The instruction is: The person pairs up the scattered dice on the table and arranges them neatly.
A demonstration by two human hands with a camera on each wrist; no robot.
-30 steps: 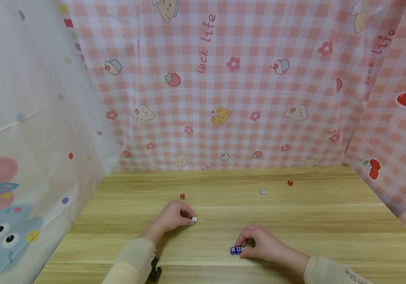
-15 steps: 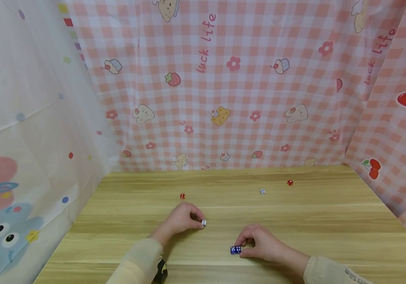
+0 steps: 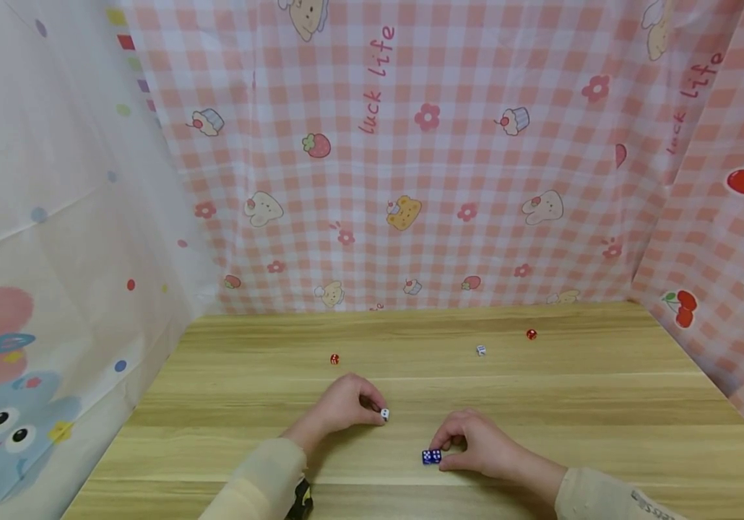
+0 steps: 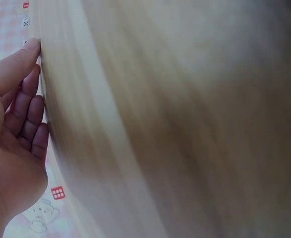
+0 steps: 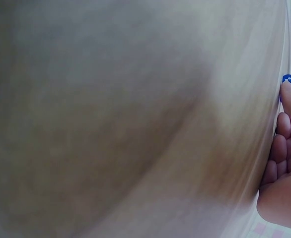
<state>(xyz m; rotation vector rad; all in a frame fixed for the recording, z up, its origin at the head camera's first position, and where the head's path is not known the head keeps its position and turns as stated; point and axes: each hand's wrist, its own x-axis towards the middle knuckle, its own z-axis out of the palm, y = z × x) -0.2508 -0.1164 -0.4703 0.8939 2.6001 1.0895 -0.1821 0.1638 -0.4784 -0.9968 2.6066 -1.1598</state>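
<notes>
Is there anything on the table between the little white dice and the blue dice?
No. In the head view, only bare wooden table shows between the white dice at the left hand and the blue dice at the right hand.

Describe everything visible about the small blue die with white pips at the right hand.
The small blue die with white pips is a tiny cube, seemingly glossy plastic, lying flat on the light wooden table near its front edge. Its top face shows several white pips; the exact count is too small to read. The right hand rests on the table beside it, curled fingertips pinching its right side. In the right wrist view only a blue corner shows beside a fingertip. Its other sides stand clear.
</notes>
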